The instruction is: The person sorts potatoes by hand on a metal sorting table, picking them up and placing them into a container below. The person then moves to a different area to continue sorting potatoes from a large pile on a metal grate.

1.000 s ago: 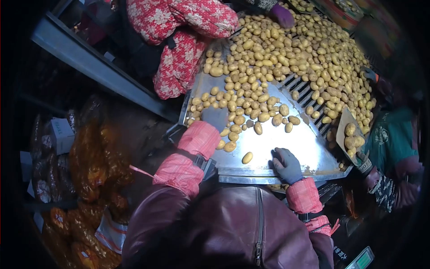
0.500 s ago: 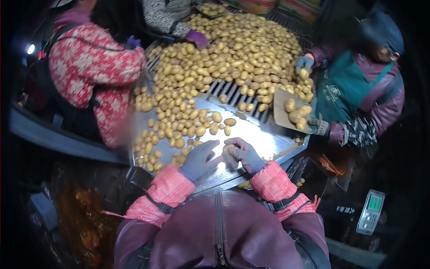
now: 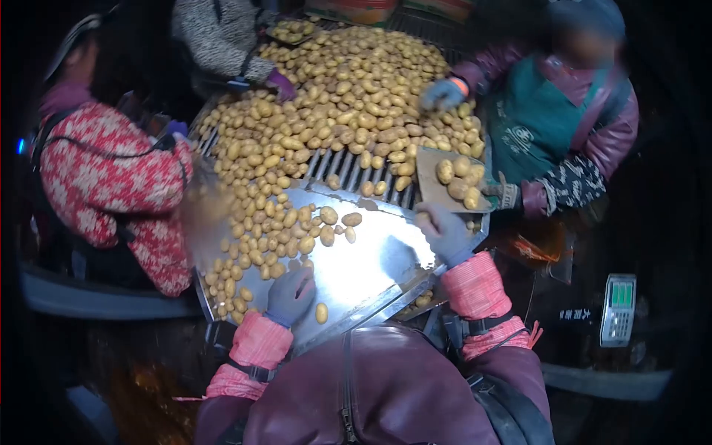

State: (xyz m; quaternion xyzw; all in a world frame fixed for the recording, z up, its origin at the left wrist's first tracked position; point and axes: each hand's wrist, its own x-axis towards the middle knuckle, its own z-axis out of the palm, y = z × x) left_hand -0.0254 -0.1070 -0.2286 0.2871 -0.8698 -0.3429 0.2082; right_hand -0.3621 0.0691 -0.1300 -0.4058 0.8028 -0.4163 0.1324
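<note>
My left hand (image 3: 291, 295), in a grey glove, is low over the metal table (image 3: 371, 271) at the near edge of the potatoes (image 3: 285, 241). Its fingers are slightly curled, with a gap by the thumb and nothing visible in them. A single potato (image 3: 321, 313) lies just right of it. My right hand (image 3: 447, 233), also gloved, is closed round a potato (image 3: 424, 223), mostly hidden by the fingers. That hand is at the table's right side, just below a flat scoop (image 3: 437, 185) with several potatoes, held by a co-worker.
A large potato heap (image 3: 356, 81) covers the far side, partly over a slatted grate (image 3: 352, 172). Co-workers stand left, at the back and right; one gloved hand (image 3: 443, 94) is over the heap. A scale (image 3: 618, 310) is at lower right, boxes (image 3: 352, 10) behind.
My hands have parted: the right went right with the potato, the left went down and left. The co-worker's hand at right has lifted off the potatoes. The whole view has shifted.
</note>
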